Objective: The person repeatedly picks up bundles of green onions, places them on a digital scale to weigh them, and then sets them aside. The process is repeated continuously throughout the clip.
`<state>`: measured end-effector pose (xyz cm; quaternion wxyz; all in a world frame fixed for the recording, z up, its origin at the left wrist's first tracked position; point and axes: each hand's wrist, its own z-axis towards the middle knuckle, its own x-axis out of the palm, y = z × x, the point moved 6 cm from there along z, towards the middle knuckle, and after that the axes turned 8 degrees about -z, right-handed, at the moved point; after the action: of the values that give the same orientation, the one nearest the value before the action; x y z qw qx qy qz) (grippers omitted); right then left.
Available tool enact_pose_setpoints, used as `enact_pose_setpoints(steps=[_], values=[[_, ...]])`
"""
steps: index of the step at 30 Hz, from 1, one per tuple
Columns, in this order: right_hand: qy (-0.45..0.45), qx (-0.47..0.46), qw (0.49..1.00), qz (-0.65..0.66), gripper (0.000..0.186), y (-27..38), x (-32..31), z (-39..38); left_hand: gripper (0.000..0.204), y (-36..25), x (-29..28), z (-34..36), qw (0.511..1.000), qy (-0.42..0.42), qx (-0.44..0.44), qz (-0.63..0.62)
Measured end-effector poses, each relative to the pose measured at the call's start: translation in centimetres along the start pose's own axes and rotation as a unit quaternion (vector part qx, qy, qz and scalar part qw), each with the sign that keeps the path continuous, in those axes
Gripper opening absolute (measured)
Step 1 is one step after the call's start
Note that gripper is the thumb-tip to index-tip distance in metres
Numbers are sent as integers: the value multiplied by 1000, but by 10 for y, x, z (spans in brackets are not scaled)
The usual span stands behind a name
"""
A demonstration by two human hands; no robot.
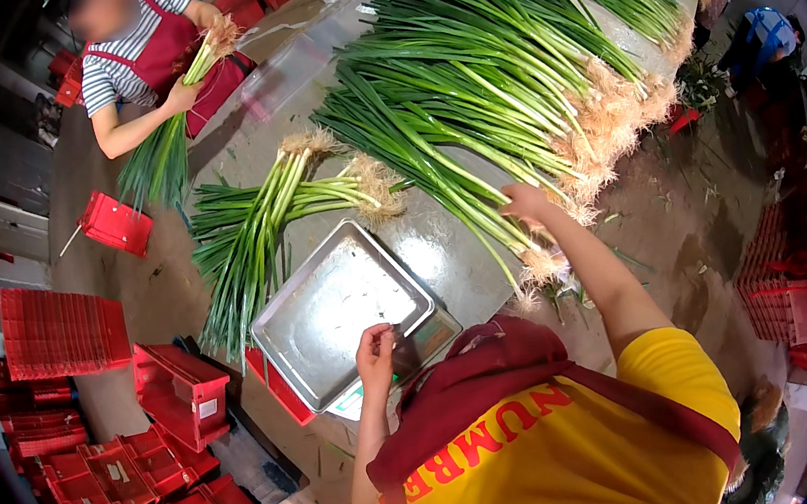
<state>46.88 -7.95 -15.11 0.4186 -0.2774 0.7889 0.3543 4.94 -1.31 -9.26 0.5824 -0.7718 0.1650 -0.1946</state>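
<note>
Left hand (373, 354): one, bare, raised at the near edge of the metal tray (315, 313); fingers curled inward, contact unclear. Left forearm (370, 432): bare, upright, nearer the body than the tray. Right hand (524, 205): one, bare, well right of the tray, fingers partly hidden. Right forearm (603, 273): bare, outstretched, right of the tray.

Spring onions (485, 91) | green, root ends rightward — heaped | metal tray (335, 311) | rectangular, shallow — near heap

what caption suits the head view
Right hand at a heap of rooted green onions, left hand near a metal tray.
</note>
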Motion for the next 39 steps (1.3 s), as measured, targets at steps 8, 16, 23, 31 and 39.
enact_pose_setpoints(steps=[8,16,23,31,39], values=[[-55,39,988,139,41,-49,43,-41,15,11,-10,-10,1000,-11,-13,-7],[-132,56,982,-119,96,45,42,-46,16,-4,10,3,1000,16,1,0],[-50,111,993,3,85,51,73,-33,14,0,12,2,1000,13,14,13],[155,44,870,467,65,28,54,-34,14,0,-52,-36,994,-102,12,-31],[311,78,692,647,64,69,66,-78,10,-2,-83,-69,981,-186,7,-59]])
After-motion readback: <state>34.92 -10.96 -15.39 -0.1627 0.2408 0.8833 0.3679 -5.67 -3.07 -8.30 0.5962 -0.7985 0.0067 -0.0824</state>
